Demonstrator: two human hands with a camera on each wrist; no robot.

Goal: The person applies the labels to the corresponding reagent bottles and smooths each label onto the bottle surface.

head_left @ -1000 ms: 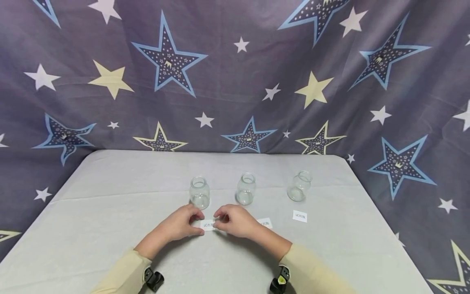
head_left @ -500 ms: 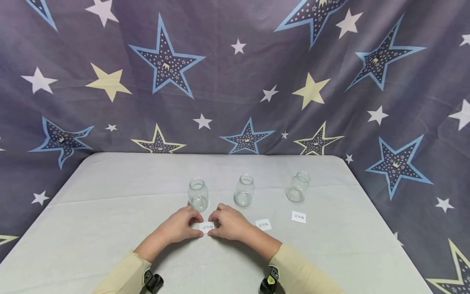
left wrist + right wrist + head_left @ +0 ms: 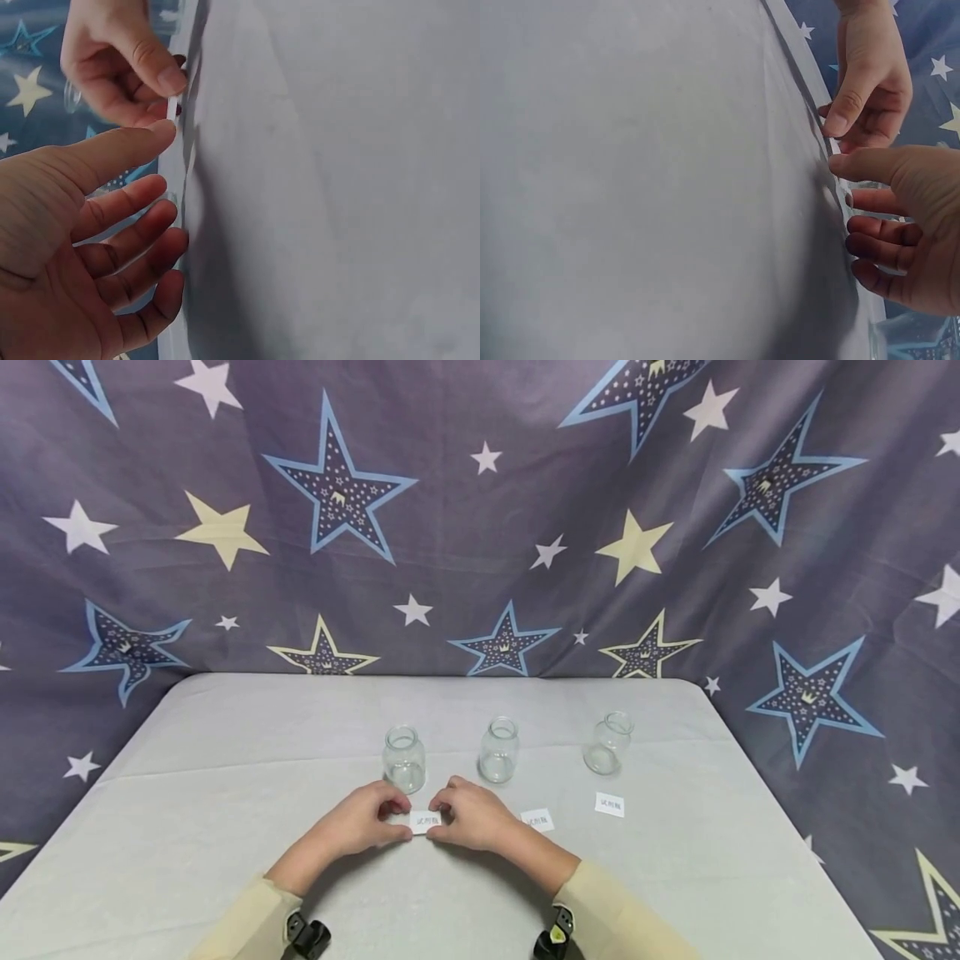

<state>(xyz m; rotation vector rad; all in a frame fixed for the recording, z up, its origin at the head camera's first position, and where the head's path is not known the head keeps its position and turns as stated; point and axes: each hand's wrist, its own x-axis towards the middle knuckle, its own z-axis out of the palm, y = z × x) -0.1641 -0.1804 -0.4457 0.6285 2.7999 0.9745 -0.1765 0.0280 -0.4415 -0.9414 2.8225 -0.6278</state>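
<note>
A small white label card (image 3: pixel 425 821) with printed characters lies between the two hands in the head view. My left hand (image 3: pixel 365 817) has thumb and index finger at its left corners. At its right side, my right hand (image 3: pixel 472 814) does the same, thumb on the near corner and index finger on the far one. The left wrist view shows the label card (image 3: pixel 172 109) edge-on between the two thumbs, the other fingers curved loosely. Just beyond the hands stands a clear glass jar (image 3: pixel 405 762), lidless.
A second glass jar (image 3: pixel 498 752) is upright at the middle, and a third jar (image 3: pixel 607 745) leans in view farther right. Label cards lie in front of them: one card (image 3: pixel 537 820) beside the right forearm, another card (image 3: pixel 610 804) to the right. A star-patterned cloth (image 3: pixel 450 527) hangs behind.
The right hand's fingers have shifted from pinching over the label card's right part to its right corners, uncovering the print. The middle label card shows more fully. Left hand barely moves.
</note>
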